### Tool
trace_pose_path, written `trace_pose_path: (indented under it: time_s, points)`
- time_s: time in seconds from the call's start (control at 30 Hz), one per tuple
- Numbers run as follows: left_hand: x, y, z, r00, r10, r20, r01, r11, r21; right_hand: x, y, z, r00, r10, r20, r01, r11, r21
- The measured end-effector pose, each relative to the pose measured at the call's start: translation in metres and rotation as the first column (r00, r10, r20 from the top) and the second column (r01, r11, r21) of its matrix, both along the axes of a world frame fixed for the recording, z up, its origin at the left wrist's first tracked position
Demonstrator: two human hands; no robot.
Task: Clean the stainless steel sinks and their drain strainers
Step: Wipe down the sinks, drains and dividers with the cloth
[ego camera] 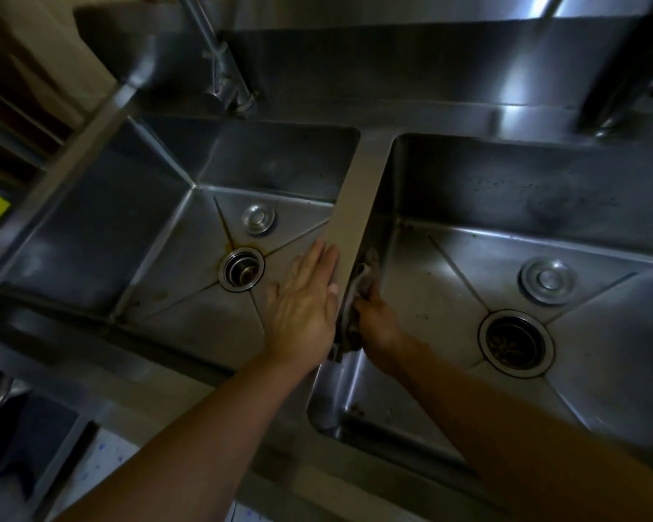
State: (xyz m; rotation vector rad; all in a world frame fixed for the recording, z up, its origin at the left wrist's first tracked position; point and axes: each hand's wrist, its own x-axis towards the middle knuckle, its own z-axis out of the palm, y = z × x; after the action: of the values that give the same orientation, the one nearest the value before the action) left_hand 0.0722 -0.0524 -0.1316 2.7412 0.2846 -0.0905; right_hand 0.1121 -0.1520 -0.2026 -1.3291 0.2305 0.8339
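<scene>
Two stainless steel sinks lie side by side, the left sink (102, 224) and the right sink (543, 190), split by a narrow divider (359, 190). My left hand (304, 299) rests flat with straight fingers on the divider's left edge. Inside the right sink, my right hand (376, 322) grips a dark cloth (357, 295) against the divider's wall. The left drain (241, 269) is open, its round stopper (258, 219) lying on the basin floor behind it. A strainer sits in the right drain (515, 342), with a second stopper (548, 279) beside it.
A faucet (223, 69) rises behind the left sink; another fixture (626, 88) stands behind the right one. Brown stains run along the left basin's creases near the drain. The front counter edge (166, 386) runs below my arms.
</scene>
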Motion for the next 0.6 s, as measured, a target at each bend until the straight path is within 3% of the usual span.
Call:
trace_pose_path:
  time_s: [0.17,0.33,0.43,0.6]
  points:
    - [-0.001,-0.002,-0.003,0.999,-0.004,0.051,0.003,1.000,0.023,0.013,0.008,-0.047,0.987,-0.084,-0.140,0.060,0.984,-0.168]
    - [0.000,-0.004,0.000,0.999,0.019,0.042,-0.022,0.996,0.083,0.017,0.011,-0.053,0.994,-0.055,-0.095,0.035,0.980,-0.197]
    - [-0.001,-0.005,0.002,0.999,0.028,0.033,-0.031,0.994,0.103,0.012,0.007,-0.029,0.978,-0.088,-0.187,0.072,0.993,-0.093]
    - [-0.006,-0.005,0.011,0.999,0.050,-0.018,-0.047,0.987,0.154,-0.023,-0.009,0.022,0.939,0.137,-0.316,-0.086,0.982,0.170]
